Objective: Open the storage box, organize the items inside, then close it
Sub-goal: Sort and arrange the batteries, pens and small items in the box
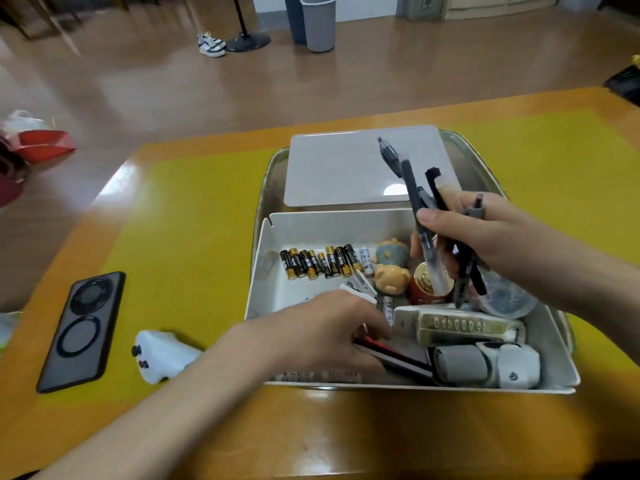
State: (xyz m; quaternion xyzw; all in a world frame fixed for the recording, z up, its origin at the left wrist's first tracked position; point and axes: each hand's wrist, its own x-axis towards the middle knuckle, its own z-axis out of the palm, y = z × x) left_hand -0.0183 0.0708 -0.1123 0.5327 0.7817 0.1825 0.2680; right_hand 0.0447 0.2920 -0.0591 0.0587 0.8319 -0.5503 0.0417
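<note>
Head view, looking down on a wooden table (346, 427) with a yellow mat. On it sits a metal tray (273, 174), and on the tray the open white storage box (263, 271); its flat lid (339, 168) lies off, just behind the box on the same tray. Opening is therefore done; sorting is under way; closing remains.

Inside the box, near wall: two remote controls (471, 329) side by side and a grey-and-white device (485, 365), which I cannot identify further. Right corner: a clear round container (509, 299). Centre: a red-and-gold tin (426, 289) and two small bear figurines (391, 271). Far side: a neat row of AA batteries (322, 261), already lined up, which suggests one group is sorted.

Right hand (485, 237), raised over the box, fingers curled round a bundle of pens (426, 216), tips fanning upward. Left hand (332, 323), low in the box, fingers bent onto a red-and-black flat object (394, 358), probably gripping it, though motion blur hides the hold.

Left of the tray: a phone (83, 327) face down and a small white gadget (162, 355).

Judged remaining: place the pens, tidy the near clutter, refit the lid.
</note>
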